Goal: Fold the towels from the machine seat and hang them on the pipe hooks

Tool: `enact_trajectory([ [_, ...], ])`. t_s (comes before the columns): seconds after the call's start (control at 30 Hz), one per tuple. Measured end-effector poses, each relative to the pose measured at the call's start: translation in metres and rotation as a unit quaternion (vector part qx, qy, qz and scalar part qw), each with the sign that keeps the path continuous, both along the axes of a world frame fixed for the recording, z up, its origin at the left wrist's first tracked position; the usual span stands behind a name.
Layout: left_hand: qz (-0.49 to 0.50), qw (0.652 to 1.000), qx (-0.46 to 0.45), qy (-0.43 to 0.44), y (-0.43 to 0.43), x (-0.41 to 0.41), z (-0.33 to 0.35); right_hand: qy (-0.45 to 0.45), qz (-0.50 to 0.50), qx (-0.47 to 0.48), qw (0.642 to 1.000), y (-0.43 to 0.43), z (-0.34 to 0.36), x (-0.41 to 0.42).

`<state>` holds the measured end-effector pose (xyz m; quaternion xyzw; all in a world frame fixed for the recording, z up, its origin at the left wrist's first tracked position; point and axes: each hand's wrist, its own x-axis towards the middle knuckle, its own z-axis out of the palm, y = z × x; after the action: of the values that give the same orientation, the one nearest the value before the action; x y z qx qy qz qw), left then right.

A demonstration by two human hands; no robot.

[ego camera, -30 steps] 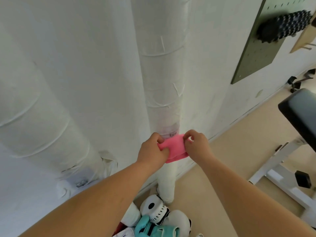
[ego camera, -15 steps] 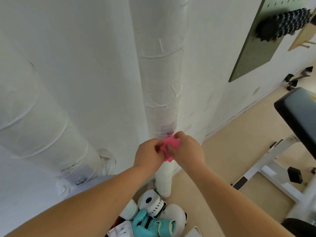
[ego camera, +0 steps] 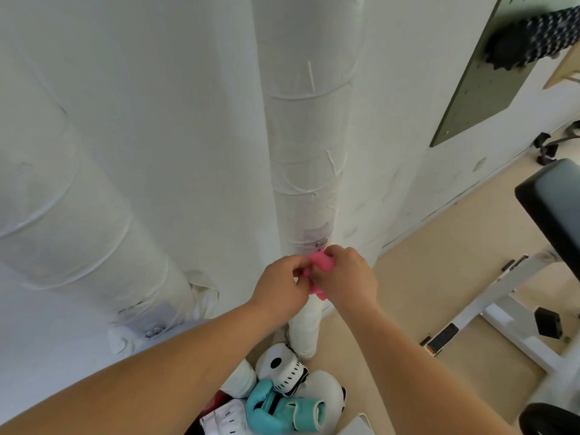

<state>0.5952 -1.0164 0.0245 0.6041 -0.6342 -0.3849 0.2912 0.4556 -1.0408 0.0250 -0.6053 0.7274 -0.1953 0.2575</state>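
Both hands have drawn together since a second ago: then the pink towel (ego camera: 321, 261) was stretched as a broad band between them, and now it is bunched into a small wad with little cloth showing. The left hand (ego camera: 281, 285) and the right hand (ego camera: 350, 277) meet knuckle to knuckle just in front of the upright white-wrapped pipe (ego camera: 309, 152), at its lower part. The left hand's fingers are curled in and pinch the towel's left edge; the right hand's fingers are curled over the top of the wad and clamp it against the palm. A strip of pink hangs out below, between the two wrists.

The towel sits right against the pipe, just under a small metal fitting (ego camera: 321, 243) fixed to the wrapping (whether the cloth touches that fitting, I cannot tell).

Left of the pipe a second, thicker wrapped pipe (ego camera: 78, 215) slants down the wall, with a metal clip near its lower end. At the foot of the pipe lies a heap of boxing gloves: a white one with black marks (ego camera: 282, 368) and a teal one (ego camera: 276, 409) nearer the camera. Right of the pipe, high on the wall, hangs a dark green pegboard (ego camera: 480, 83) carrying a black studded roller (ego camera: 530, 36). Further right of the pipe, over the beige floor (ego camera: 439, 262), stands a black padded seat (ego camera: 555, 208) on a white frame (ego camera: 502, 296).
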Motion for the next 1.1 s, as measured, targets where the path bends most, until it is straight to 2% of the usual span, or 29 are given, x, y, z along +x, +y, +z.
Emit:
enact_trajectory([
  [0.13, -0.044, 0.997, 0.035, -0.052, 0.001, 0.007, 0.005, 0.026, 0.005, -0.021, 0.999, 0.005, -0.001, -0.001],
  [0.33, -0.033, 0.993, 0.064, -0.095, 0.011, 0.019, 0.011, 0.069, 0.045, -0.008, 0.997, 0.005, 0.012, -0.003],
  [0.57, -0.040, 0.989, 0.069, -0.122, 0.016, 0.024, 0.016, 0.084, 0.053, -0.090, 0.991, 0.011, 0.011, -0.004],
  [0.83, -0.040, 0.986, 0.089, -0.138, 0.024, 0.034, 0.008, 0.049, 0.009, -0.029, 0.998, 0.009, 0.013, 0.005],
  [0.97, -0.025, 0.986, 0.079, -0.145, 0.025, 0.039, 0.013, 0.081, 0.031, -0.032, 0.996, 0.008, 0.021, 0.004],
  [1.1, -0.010, 0.988, 0.063, -0.144, 0.027, 0.039, 0.023, 0.072, 0.042, -0.028, 0.996, 0.010, 0.034, 0.003],
])
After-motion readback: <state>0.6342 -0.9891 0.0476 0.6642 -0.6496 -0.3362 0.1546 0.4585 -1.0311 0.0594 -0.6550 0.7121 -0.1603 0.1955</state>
